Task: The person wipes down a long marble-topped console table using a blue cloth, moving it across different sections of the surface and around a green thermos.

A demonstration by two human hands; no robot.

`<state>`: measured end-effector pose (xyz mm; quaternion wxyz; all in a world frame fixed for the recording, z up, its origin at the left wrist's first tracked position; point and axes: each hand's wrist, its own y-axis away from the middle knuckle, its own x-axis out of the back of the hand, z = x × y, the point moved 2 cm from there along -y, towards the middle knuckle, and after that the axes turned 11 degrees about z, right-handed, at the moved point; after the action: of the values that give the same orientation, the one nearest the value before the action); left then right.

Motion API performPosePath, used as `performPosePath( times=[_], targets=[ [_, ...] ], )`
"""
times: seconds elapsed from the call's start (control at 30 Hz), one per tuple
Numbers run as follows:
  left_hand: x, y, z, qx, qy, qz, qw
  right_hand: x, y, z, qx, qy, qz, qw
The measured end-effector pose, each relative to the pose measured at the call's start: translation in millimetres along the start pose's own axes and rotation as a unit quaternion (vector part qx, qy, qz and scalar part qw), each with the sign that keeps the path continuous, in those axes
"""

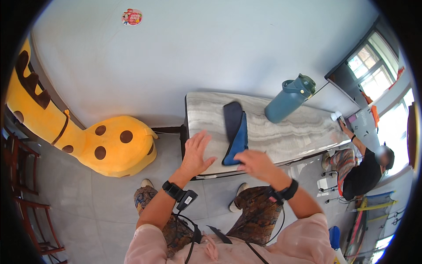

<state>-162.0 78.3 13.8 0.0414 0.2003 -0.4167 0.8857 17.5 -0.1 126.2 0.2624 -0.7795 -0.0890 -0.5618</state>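
A folded fabric piece (238, 135), dark navy on one face and bright blue on the other, lies on the marble-patterned table (206, 109) before me. To its left my left hand (197, 155) hovers over the table's near left part, fingers apart and holding nothing. My right hand (258, 165) is at the lower right of the fabric. Its blurred fingertips overlap the blue edge, and I cannot tell whether they pinch it. Behind and to the right of the fabric stands a teal vacuum flask (285, 102) with a carrying handle.
At the table's right end a seated person (364, 171) reaches toward a small white object (336, 115). A yellow giraffe-shaped plush seat (115, 148) stands on the floor to the left. Dark red wooden chairs (34, 204) are at the far left. A pale wall (197, 49) borders the table's back.
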Motion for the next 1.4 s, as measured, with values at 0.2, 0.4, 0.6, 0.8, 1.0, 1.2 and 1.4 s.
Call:
performPosePath(
  times=[0.2,0.4,0.6,0.8,1.0,1.2,1.4],
  targets=[
    [0,4,25,-0.137,0.052,-0.15,0.978,-38,31,-20,-0.016,-0.056,0.015,0.998],
    [-3,6,25,-0.125,0.105,-0.204,0.965,-29,26,-19,-0.078,-0.067,0.11,0.989],
    [-12,6,28,-0.021,0.15,-0.127,0.98,-23,22,-10,-0.14,-0.105,0.138,0.975],
    [-9,-45,17,0.061,0.079,0.009,0.995,-19,25,66,-0.189,0.044,0.073,0.978],
    [3,-169,36,0.064,0.061,0.039,0.995,91,-66,102,-0.161,0.023,0.372,0.914],
    [43,-117,56,-0.048,0.012,0.01,0.999,91,-25,61,-0.09,0.021,0.266,0.96],
    [30,37,46,0.015,0.031,-0.136,0.99,-22,82,41,-0.094,-0.033,0.057,0.993]
  ],
)
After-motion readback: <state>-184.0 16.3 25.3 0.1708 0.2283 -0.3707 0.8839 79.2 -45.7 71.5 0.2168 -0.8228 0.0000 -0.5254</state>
